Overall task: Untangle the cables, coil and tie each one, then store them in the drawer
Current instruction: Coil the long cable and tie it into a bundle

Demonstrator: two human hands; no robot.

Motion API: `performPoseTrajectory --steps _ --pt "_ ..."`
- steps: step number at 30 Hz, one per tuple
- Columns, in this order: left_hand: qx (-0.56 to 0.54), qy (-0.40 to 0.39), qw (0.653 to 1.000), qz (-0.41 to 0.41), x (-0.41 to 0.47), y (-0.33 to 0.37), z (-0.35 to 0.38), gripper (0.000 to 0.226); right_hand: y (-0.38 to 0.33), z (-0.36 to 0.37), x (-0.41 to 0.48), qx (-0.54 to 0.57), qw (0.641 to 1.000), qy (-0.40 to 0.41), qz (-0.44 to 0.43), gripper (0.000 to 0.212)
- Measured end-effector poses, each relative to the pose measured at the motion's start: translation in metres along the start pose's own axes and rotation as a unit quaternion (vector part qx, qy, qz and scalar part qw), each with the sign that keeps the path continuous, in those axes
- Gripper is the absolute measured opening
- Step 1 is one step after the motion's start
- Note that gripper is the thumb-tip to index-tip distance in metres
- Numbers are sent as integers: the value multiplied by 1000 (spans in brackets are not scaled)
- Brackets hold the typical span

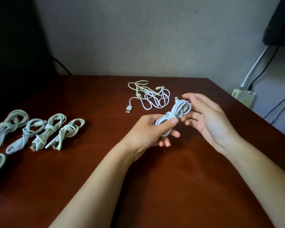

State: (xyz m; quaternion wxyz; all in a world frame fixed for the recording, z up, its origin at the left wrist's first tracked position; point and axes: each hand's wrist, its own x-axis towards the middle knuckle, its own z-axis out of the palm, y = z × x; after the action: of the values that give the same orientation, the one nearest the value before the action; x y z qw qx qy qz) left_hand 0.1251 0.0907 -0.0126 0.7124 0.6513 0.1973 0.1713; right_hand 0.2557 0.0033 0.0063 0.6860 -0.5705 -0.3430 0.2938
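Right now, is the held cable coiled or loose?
Coiled: the white cable forms a bundle, wraps round its middle, gripped by the left hand.

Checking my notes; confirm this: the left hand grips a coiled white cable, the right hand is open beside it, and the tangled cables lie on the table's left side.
Wrong side. The head view shows the tangled cables centre-right toward the far edge of the table; its left side holds tied coils. The rest stands.

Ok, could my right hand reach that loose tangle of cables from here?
Probably yes: the right hand is open, and the loose tangle lies just beyond its fingertips with nothing between.
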Motion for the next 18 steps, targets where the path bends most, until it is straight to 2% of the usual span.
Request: performPoseTrajectory --steps 4,10,18 --pt "24 7 1000 -9 1 -4 -1 29 5 -1 -1 -75 994 -50 59 23" --pt "64 14 998 -11 3 -6 -3 29 6 -4 0 -144 987 -65 30 20" --pt "118 38 992 34 4 -9 4 28 9 -3 2 -124 992 -4 25 16"
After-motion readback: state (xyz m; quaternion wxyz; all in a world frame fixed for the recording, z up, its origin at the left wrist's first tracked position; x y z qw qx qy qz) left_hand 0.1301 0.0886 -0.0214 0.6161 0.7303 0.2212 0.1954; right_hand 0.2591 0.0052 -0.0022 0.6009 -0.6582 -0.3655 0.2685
